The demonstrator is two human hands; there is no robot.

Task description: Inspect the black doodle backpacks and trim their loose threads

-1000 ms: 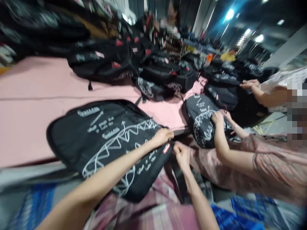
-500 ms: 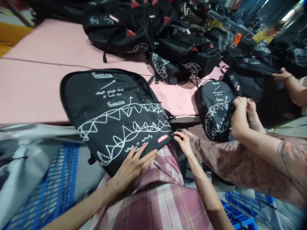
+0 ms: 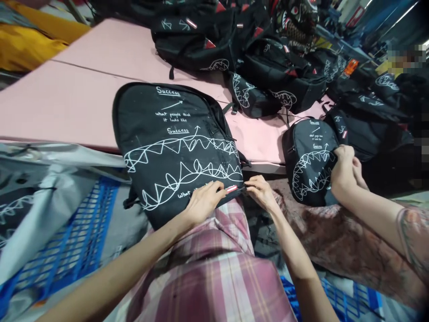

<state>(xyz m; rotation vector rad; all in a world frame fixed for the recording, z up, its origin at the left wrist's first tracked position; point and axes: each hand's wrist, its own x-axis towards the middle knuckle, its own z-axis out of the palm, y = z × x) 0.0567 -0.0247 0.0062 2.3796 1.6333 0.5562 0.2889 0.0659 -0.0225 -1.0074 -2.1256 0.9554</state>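
Observation:
A black backpack [image 3: 170, 138] with white zigzag print and writing lies half on the pink table [image 3: 67, 103], its lower end on my lap. My left hand [image 3: 203, 202] rests on the bag's bottom edge beside a small red label [image 3: 232, 189], fingers curled against the fabric. My right hand [image 3: 263, 193] pinches the bag's lower right corner, by the label; what it pinches is too small to make out.
To my right a co-worker's hands [image 3: 345, 172] hold a smaller matching backpack [image 3: 310, 158]. Several black backpacks [image 3: 254, 49] are piled at the table's far side. A blue plastic crate [image 3: 70, 241] and grey plastic sheeting [image 3: 40, 197] sit at the lower left.
My left hand has slid up from flat on the bag's lower edge to beside the red label. The view has tilted down and the bag now sits more upright in frame.

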